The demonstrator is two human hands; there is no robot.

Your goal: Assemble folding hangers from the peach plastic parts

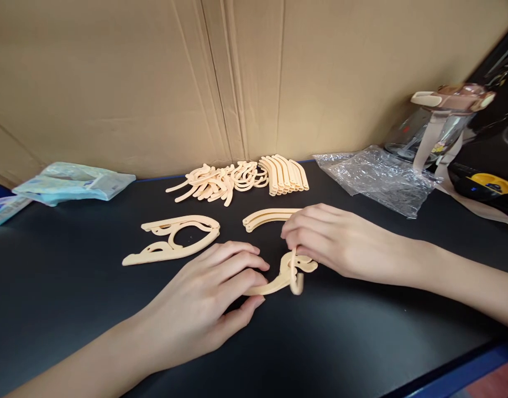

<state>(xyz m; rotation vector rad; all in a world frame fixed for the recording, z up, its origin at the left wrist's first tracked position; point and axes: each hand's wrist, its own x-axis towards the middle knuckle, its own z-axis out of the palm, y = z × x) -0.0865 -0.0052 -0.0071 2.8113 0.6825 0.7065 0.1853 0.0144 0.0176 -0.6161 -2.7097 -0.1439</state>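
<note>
My left hand (212,293) pinches one end of a cream plastic hanger piece (284,275) against the black table top (71,309). My right hand (332,240) grips the same piece's other end, fingers curled round its hook part. A put-together cream hanger (174,237) lies flat just left of my hands. A short stack of curved arms (266,216) rests behind my right hand. Further back sits a pile of loose cream parts (241,179).
A cardboard wall (254,77) closes off the back. Blue-white plastic packets (71,182) lie at the far left. A crumpled clear bag (378,177) and a glass jug with a pinkish lid (440,121) stand at the right. The table's blue front edge (465,373) runs at lower right.
</note>
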